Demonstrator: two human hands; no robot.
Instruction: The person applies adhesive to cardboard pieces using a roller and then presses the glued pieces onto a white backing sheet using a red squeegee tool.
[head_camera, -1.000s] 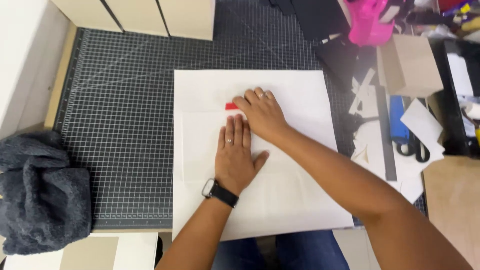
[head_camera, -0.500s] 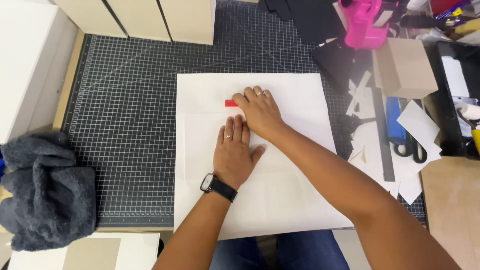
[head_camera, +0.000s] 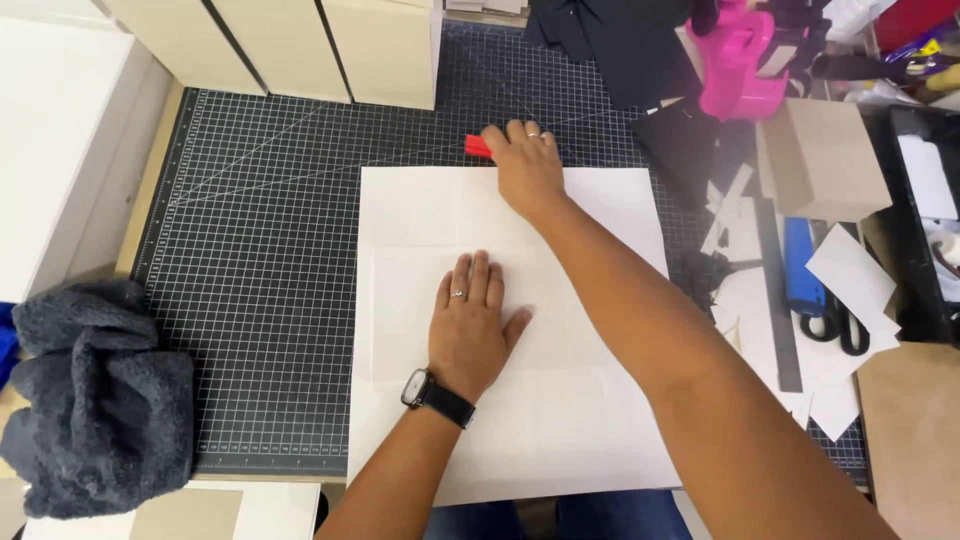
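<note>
The cutting mat (head_camera: 270, 290) fills the middle of the frame, with the big white sheet (head_camera: 600, 430) lying on it just right of center. Left hand (head_camera: 470, 325) is flat and spread on the sheet's middle, which I'd say is right: steady downward weight stops it sliding. Right hand (head_camera: 525, 160), at the sheet's top edge, has its fingers closed over a small red tool (head_camera: 477, 146). Best to drag it evenly along the edge, no jerks.

A dark grey cloth (head_camera: 95, 400) lies at the near left. Pale boxes (head_camera: 290, 45) stand far. A pink tool (head_camera: 740, 65), scissors (head_camera: 835, 320) and a brown box (head_camera: 825, 160) are at right.
</note>
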